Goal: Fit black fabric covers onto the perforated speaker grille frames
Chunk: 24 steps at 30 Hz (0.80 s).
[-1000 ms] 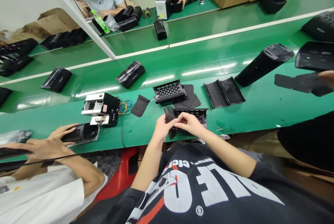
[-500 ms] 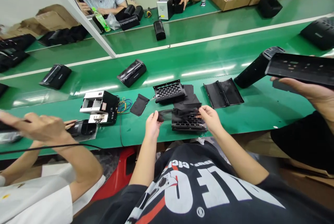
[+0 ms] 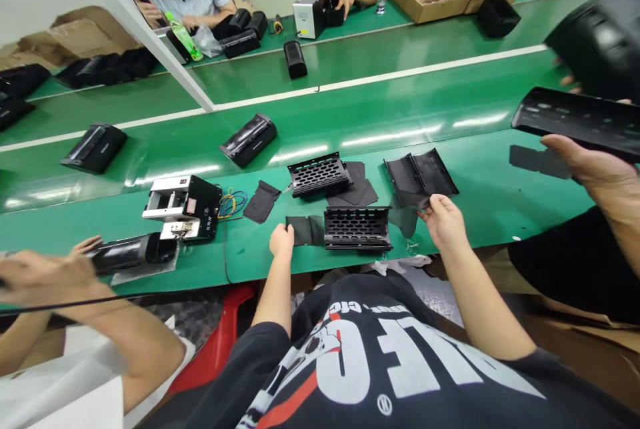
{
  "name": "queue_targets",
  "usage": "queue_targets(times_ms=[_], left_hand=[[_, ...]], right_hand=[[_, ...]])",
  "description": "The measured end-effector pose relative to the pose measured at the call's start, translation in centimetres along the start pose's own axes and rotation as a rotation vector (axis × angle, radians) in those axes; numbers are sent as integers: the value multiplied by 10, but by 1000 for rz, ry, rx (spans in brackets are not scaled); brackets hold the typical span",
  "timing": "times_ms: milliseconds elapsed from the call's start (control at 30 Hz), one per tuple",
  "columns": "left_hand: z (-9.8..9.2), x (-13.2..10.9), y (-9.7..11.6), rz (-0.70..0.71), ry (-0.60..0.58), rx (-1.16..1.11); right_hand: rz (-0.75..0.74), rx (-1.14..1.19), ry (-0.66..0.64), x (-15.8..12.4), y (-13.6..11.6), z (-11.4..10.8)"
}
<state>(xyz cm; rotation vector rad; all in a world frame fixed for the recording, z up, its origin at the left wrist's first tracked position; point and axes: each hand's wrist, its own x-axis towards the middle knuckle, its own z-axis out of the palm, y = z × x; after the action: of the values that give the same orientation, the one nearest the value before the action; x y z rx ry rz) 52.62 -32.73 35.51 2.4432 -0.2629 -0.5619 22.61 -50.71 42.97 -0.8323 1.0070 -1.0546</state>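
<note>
Head view shows the right hand pinching a thin dark grey film sheet by its edge, while the left hand, curled almost closed, presses the flat black fabric strip onto the green counter near its front edge. Between them lies the black perforated plastic grille tray, touching the strip. Judging by this, a light pinch and steady left pressure would stop the strip creeping under the tray.
</note>
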Motion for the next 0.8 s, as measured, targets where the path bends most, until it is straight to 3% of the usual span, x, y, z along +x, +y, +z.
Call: queue_targets(times_ms=[100, 200, 300, 400, 467, 567, 667, 733, 800], left_hand=[[0, -7, 13, 91, 76, 131], [7, -24, 20, 380, 135, 365], [21, -40, 13, 627, 4, 556], [31, -49, -2, 621, -155, 620], [31, -49, -8, 593, -169, 599], [17, -49, 3, 543, -43, 432], [-5, -55, 33, 495, 36, 14], [-14, -67, 56, 480, -116, -386], [-16, -85, 76, 435, -396, -721]], right_hand=[[33, -6, -69, -6, -1, 7], [78, 56, -114, -11, -2, 17], [162, 131, -162, -16, -5, 28], [249, 181, -243, -21, -8, 39], [285, 193, -297, -25, -10, 44], [288, 183, -342, -29, -10, 50], [277, 147, -372, -33, -8, 57], [284, 154, -381, -36, -6, 62], [298, 191, -379, -40, -5, 70]])
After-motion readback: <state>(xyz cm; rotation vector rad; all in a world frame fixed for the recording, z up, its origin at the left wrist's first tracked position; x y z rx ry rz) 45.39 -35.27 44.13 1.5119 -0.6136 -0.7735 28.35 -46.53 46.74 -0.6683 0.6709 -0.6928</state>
